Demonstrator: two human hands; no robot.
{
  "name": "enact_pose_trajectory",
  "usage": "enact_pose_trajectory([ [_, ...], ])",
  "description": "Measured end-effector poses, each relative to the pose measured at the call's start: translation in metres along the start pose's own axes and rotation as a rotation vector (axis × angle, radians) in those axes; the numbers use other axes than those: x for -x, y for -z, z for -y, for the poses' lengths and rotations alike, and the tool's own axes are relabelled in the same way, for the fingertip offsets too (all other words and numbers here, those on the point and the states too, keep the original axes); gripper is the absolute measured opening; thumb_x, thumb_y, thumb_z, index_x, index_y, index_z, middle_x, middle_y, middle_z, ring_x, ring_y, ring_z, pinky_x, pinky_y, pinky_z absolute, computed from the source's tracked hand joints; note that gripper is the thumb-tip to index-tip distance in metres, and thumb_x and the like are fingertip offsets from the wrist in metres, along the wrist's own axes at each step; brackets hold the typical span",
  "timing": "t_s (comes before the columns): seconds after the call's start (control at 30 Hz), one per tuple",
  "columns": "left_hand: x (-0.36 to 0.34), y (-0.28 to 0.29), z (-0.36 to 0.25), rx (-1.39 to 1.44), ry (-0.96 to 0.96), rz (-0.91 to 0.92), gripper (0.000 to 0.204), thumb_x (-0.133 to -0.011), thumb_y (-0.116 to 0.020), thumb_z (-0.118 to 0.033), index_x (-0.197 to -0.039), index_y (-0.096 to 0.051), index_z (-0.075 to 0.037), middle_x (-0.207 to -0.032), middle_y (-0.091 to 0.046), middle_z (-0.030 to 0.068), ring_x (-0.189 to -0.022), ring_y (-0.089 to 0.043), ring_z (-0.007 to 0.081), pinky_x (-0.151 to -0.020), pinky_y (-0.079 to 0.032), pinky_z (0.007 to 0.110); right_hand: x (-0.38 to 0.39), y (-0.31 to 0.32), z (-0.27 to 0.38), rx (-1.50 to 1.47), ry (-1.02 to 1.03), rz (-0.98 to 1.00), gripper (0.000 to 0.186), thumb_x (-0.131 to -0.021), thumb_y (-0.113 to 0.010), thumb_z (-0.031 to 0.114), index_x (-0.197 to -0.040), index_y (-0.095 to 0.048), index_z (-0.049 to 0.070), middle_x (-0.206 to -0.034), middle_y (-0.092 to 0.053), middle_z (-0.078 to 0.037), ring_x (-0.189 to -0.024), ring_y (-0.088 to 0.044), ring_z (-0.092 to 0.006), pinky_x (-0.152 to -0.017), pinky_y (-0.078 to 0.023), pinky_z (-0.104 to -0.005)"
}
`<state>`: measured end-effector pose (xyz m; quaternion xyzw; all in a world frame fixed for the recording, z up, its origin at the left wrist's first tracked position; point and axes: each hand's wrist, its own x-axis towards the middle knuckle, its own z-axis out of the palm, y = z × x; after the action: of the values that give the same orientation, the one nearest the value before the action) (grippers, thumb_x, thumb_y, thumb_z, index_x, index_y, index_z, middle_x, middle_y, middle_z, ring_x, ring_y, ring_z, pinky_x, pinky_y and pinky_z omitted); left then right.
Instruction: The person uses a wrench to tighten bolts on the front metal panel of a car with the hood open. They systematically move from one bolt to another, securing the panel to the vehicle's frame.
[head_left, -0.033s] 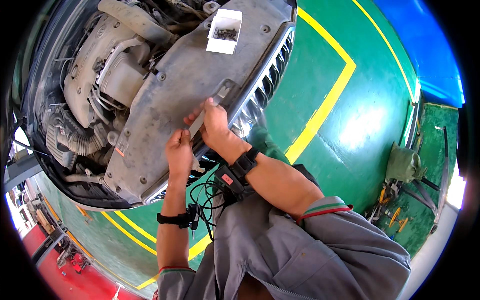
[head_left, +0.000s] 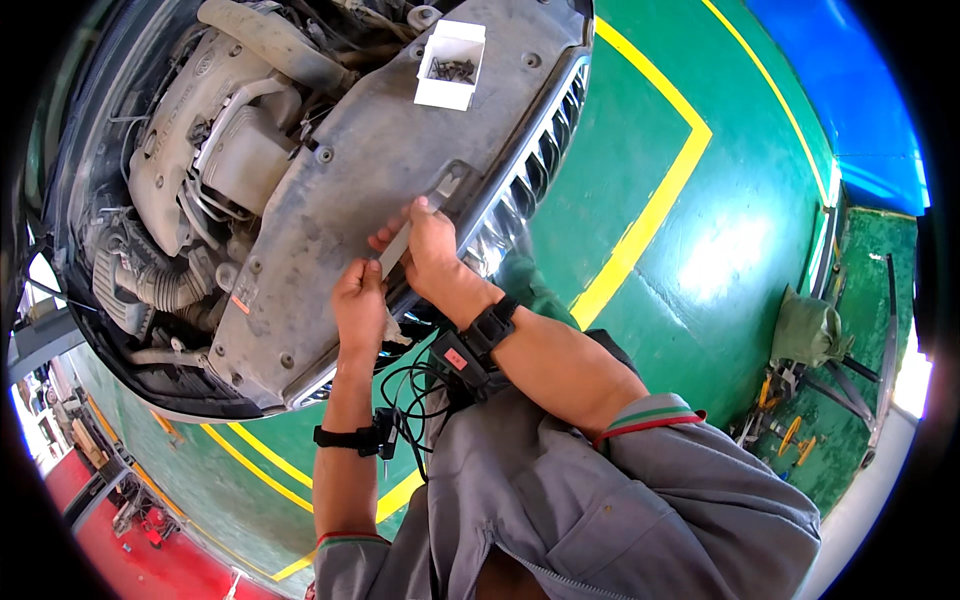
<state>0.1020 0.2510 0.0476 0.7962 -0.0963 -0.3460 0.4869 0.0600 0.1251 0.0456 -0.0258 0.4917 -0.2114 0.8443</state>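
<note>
Between my two hands runs a flat, pale grey strip (head_left: 395, 252) with straight edges; its exact kind I cannot tell. My left hand (head_left: 359, 292) grips its near end, thumb on top. My right hand (head_left: 431, 240) pinches it farther up, fingers curled round its edge. Both hands are over the front edge of the dusty grey panel (head_left: 330, 215) at the front of a car's engine bay. A recess with a metal latch part (head_left: 452, 181) lies just beyond my right hand. Farther off, a small white box (head_left: 445, 92) on the panel holds several dark clips or screws (head_left: 452, 70).
The engine cover (head_left: 185, 125) and a ribbed air hose (head_left: 160, 285) lie left of the panel. A chrome grille (head_left: 535, 165) borders its right side. Black cables (head_left: 405, 385) hang by my wrists. Yellow lines (head_left: 650, 230) mark the green floor; a green bag (head_left: 808, 325) stands far right.
</note>
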Motion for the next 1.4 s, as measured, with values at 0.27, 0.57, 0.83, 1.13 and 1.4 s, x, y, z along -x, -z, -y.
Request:
enact_pose_trajectory([
  [0.27, 0.011, -0.009, -0.047, -0.145, -0.151, 0.024, 0.030, -0.104, -0.055, -0.019, -0.080, -0.055, -0.001, -0.067, -0.049, -0.0008, -0.061, -0.043, 0.0069, -0.056, -0.037, 0.027, 0.005, 0.004, 0.023, -0.047, -0.065, 0.120, 0.031, -0.109, -0.039, 0.033, -0.096, -0.048, 0.006, -0.084, -0.054, -0.010, -0.076, -0.061, -0.0278, -0.078, -0.059, -0.0483],
  [0.57, -0.006, 0.007, -0.002, -0.002, 0.018, 0.086, 0.028, -0.105, -0.055, -0.024, -0.084, -0.060, -0.006, -0.073, -0.051, -0.0035, -0.065, -0.044, 0.0070, -0.061, -0.038, 0.025, -0.002, 0.007, 0.014, 0.113, -0.072, 0.039, 0.031, -0.109, -0.041, 0.032, -0.099, -0.051, 0.005, -0.090, -0.061, -0.012, -0.080, -0.066, -0.0290, -0.077, -0.059, -0.0456],
  [0.83, 0.022, -0.006, -0.047, 0.003, 0.033, 0.186, 0.027, -0.105, -0.057, -0.023, -0.087, -0.063, -0.004, -0.075, -0.055, -0.0028, -0.065, -0.046, 0.0061, -0.058, -0.037, 0.024, 0.007, 0.012, 0.023, -0.015, -0.054, 0.076, 0.029, -0.108, -0.043, 0.032, -0.097, -0.051, 0.006, -0.084, -0.054, -0.008, -0.075, -0.058, -0.0254, -0.071, -0.055, -0.0437],
  [1.13, 0.049, -0.025, -0.078, 0.211, 0.248, 0.372, 0.029, -0.106, -0.052, -0.024, -0.085, -0.059, -0.006, -0.070, -0.049, -0.0036, -0.057, -0.042, 0.0060, -0.051, -0.033, 0.023, 0.052, 0.020, 0.041, 0.055, -0.041, 0.059, 0.017, -0.097, -0.044, 0.012, -0.100, -0.055, -0.001, -0.081, -0.055, -0.008, -0.068, -0.055, -0.0215, -0.063, -0.052, -0.0374],
  [1.4, 0.031, -0.025, -0.098, -0.186, 0.082, 0.396, 0.041, -0.103, -0.060, -0.035, -0.082, -0.062, 0.000, -0.068, -0.057, -0.0013, -0.062, -0.049, 0.0081, -0.058, -0.041, 0.026, 0.048, 0.030, 0.064, 0.235, -0.076, -0.004, 0.018, -0.097, -0.047, 0.013, -0.093, -0.058, -0.001, -0.073, -0.054, -0.004, -0.058, -0.052, -0.0172, -0.051, -0.045, -0.0333],
])
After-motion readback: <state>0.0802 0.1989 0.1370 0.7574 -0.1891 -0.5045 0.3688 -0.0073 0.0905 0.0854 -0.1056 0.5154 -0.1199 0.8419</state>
